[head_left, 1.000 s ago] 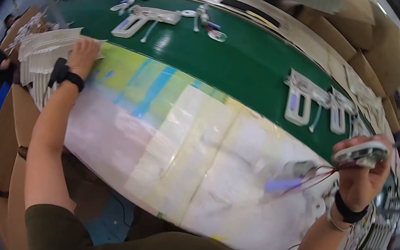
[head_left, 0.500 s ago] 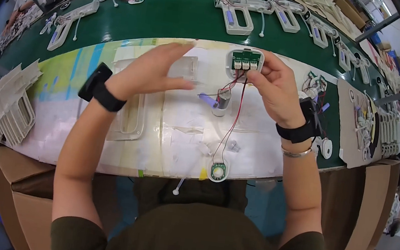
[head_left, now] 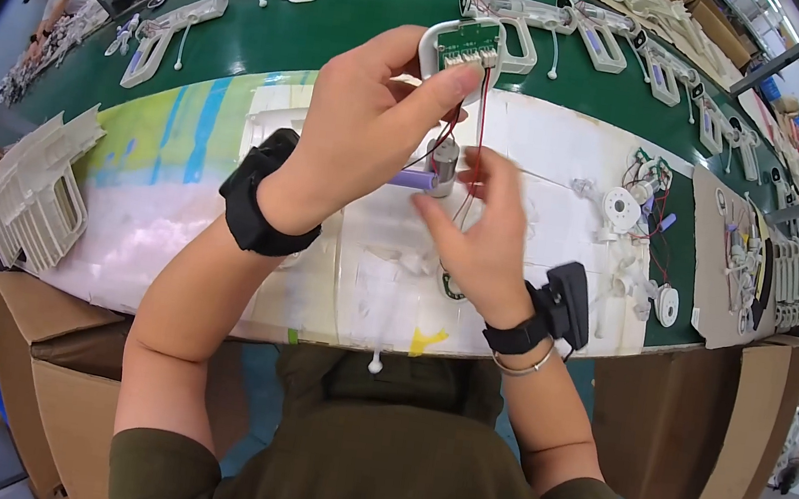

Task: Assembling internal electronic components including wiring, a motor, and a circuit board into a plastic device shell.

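Head view: the left hand (head_left: 361,118) is raised above the worktop (head_left: 351,1), its grip closed on a white plastic housing (head_left: 437,42) with a small green circuit board (head_left: 469,45) seated in it; thumb and fingers pinch the housing's rim beside the board. Thin red and black wires (head_left: 480,119) hang from the board to a small grey cylindrical motor (head_left: 443,162) and a purple cell (head_left: 411,179). The right hand (head_left: 482,235) sits just below, its fingers partly closed around the wires near the motor; whether it pinches them firmly I cannot tell.

The assembly looks light and fragile. The housing is stiff plastic and is probably the safest place to hold; the wires are limp, and their joints at the board would likely suffer from tugging. The dangling motor and cell may swing and strain those leads.

Similar white housings (head_left: 171,28) lie further back on the green surface.
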Available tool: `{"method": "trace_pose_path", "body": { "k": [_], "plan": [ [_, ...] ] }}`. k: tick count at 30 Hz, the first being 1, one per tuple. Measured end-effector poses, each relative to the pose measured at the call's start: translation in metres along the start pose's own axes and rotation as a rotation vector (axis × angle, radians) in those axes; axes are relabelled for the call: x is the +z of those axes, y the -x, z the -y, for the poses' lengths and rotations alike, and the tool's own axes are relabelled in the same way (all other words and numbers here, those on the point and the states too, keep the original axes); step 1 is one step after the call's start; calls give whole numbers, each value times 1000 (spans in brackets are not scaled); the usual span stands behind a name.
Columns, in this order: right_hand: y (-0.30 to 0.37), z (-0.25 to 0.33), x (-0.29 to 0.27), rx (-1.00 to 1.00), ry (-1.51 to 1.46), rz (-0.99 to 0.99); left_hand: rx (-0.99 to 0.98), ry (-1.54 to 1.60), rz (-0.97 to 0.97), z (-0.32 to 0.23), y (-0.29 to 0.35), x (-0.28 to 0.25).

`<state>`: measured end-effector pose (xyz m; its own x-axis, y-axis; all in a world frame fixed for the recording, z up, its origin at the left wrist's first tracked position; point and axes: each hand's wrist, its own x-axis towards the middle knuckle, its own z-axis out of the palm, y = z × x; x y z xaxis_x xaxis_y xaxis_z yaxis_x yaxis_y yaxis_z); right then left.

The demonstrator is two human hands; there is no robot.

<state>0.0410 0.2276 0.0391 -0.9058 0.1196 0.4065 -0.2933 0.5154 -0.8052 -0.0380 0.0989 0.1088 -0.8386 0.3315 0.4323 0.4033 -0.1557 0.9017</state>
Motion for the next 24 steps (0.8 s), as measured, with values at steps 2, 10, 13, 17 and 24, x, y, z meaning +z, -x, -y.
{"method": "trace_pose_path", "body": {
  "k": [2, 10, 13, 17, 24],
  "plan": [
    [-10, 9, 9, 0, -114, -65, -7, 30, -28, 1, 1, 2],
    [-11, 15, -32, 465, -771, 161, 225, -17, -97, 0, -1, -9],
    [-6, 29, 0, 65, -50, -35, 324, -109, -145, -2, -1, 3],
    [-15, 22, 2, 93, 211, -55, 240, -61, -153, -3, 1, -2],
    [-38, 23, -13, 60, -240, -135, -150, 351, -155, -31, 11, -20]
  ]
}}
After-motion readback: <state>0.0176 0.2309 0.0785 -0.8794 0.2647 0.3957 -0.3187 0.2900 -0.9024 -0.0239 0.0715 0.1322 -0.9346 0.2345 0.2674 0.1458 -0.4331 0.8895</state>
